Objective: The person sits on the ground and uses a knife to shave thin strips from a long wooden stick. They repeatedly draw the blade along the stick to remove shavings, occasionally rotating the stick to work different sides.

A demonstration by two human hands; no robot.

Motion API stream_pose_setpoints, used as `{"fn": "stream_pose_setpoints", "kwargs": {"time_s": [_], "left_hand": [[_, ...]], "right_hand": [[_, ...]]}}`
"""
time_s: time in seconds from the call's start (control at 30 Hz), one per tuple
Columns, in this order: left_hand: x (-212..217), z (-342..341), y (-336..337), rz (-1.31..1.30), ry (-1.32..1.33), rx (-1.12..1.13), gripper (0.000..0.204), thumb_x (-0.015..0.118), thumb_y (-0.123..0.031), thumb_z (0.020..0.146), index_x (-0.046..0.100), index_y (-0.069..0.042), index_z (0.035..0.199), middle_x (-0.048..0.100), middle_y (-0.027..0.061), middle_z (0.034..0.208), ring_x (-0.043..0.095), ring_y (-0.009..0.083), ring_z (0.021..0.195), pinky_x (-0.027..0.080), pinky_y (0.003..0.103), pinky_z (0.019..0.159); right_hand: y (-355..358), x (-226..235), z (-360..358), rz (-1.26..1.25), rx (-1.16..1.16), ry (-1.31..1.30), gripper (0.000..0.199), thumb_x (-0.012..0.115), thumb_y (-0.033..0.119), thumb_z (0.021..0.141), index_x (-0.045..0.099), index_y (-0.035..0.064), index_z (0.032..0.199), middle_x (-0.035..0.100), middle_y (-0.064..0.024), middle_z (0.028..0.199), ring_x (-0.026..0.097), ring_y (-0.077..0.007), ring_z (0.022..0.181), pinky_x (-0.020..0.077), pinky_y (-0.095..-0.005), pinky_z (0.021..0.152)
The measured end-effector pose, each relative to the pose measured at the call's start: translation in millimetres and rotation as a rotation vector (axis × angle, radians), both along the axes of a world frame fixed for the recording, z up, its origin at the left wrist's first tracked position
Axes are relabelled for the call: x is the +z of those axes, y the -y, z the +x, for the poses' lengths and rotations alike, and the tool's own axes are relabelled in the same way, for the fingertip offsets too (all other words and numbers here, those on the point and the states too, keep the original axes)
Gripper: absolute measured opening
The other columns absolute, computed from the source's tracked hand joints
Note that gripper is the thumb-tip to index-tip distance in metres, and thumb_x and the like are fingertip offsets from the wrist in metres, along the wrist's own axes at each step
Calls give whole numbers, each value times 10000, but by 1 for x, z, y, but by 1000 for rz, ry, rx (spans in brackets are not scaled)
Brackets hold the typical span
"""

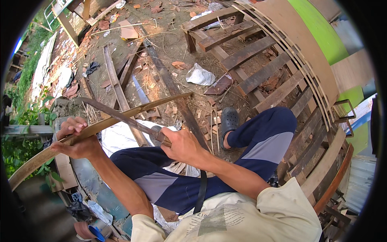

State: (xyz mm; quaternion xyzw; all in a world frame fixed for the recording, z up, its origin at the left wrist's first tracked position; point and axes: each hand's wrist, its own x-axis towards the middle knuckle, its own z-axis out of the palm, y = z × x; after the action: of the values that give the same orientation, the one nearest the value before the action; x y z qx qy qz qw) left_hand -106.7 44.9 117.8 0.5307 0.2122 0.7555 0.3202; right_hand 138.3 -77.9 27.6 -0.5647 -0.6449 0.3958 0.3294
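The left hand [76,139] clamps its fingers around a long curved wooden strip [121,119] above the knees. The right hand [181,145] grips a knife [117,115], blade crossing the strip's edge; open ground lies beyond.

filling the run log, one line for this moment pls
left hand grips long curved wooden strip | right hand holds knife, blade on strip | seated on slatted wooden platform

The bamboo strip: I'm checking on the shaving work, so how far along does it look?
Done: shavings lie by the legs, and finished-looking thin strips lean on the slatted bench. In hand: the left hand steadies the bamboo strip while the right hand lays the long knife across it. Left: how much of this strip is still untrimmed cannot be told.
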Motion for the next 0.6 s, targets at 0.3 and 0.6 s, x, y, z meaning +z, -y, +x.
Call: {"fn": "stream_pose_setpoints", "kwargs": {"time_s": [0.3,0.6], "left_hand": [[1,0,4,-11,-47,32,686,370,-689,955,627,-87,752,438,24,638,426,156,600,366,289,536],[4,2,3,-5,-18,14,691,372,-688,953,616,-78,740,438,28,642,449,163,605,373,291,530]], "right_hand": [[-19,-78,42,-284,-141,40,243,631,163,812,601,21,1008,647,-258,718,655,-472,749,522,-518,701],[-23,-104,42,-229,-161,19,210,659,177,800,623,42,956,629,-274,709,646,-464,762,507,-514,686]]}}
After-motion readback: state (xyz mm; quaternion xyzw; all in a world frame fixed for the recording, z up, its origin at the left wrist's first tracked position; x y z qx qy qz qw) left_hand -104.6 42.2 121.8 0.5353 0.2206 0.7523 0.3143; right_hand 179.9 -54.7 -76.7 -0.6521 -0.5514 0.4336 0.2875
